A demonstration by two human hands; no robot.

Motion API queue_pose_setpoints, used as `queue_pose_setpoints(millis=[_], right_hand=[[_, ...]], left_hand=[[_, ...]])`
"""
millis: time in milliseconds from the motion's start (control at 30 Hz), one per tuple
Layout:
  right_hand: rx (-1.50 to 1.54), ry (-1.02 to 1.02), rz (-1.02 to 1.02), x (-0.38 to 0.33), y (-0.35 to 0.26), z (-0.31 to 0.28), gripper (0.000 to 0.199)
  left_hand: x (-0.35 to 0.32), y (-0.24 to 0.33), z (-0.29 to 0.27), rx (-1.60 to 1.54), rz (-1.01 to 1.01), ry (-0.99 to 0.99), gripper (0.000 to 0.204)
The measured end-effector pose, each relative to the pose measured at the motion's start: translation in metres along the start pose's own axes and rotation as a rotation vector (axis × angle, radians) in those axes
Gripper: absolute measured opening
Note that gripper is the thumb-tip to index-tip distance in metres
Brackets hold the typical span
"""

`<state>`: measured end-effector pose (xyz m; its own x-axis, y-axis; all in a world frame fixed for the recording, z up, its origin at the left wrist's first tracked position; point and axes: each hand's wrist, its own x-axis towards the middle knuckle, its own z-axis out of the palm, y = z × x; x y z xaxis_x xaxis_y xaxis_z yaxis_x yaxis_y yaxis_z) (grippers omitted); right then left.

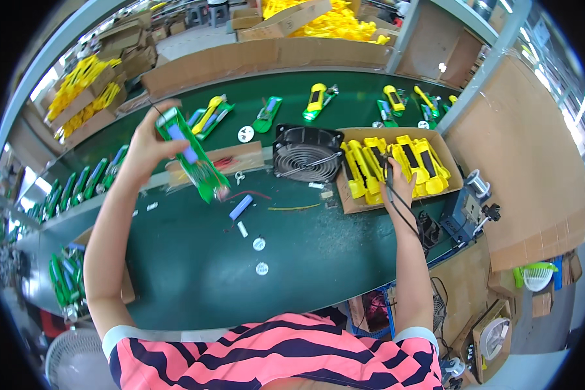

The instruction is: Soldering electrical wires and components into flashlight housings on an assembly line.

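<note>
My left hand (pixel 148 148) is raised over the left of the bench, closed round a long green plastic housing (pixel 205 174). A blue battery cell (pixel 190 155) sits inside the housing, and thin wires show at its lower end. At the right, my right hand (pixel 403 187) grips a slim black corded soldering iron (pixel 389 171), whose cord runs down along my forearm. This hand is over a cardboard box (pixel 378 204) of yellow plastic parts (pixel 355 170) with dark panels; whether it touches them I cannot tell.
A black fan (pixel 307 156) stands left of the box. A loose blue battery (pixel 241 207), wires and white discs (pixel 259 244) lie on the bench. Beyond, a green belt (pixel 286 84) carries green and yellow assemblies. A solder spool (pixel 478 184) is at the right; green housings (pixel 64 276) are at the left.
</note>
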<state>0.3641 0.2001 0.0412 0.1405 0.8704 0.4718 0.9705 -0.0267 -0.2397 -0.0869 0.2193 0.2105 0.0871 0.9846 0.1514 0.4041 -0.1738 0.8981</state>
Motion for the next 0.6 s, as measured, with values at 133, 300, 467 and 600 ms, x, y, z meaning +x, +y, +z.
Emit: queue_pose_setpoints(millis=[133,300,467,600], right_hand=[[0.167,0.223,-0.087,-0.032,0.009,0.021,0.034],[0.523,0.213,-0.121,-0.048,0.001,-0.007,0.050],[0.269,0.261,-0.162,-0.117,-0.045,-0.076,0.041],[0.606,0.159,0.015,-0.210,-0.051,-0.061,0.021]], left_hand=[[-0.140,-0.064,0.038,-0.425,-0.153,-0.086,0.054],[-0.244,-0.116,0.129,-1.083,-0.548,-0.105,0.053],[-0.251,-0.117,0.165,-0.841,-0.309,0.059,0.050],[-0.250,-0.125,0.178,-0.723,-0.424,0.066,0.043]])
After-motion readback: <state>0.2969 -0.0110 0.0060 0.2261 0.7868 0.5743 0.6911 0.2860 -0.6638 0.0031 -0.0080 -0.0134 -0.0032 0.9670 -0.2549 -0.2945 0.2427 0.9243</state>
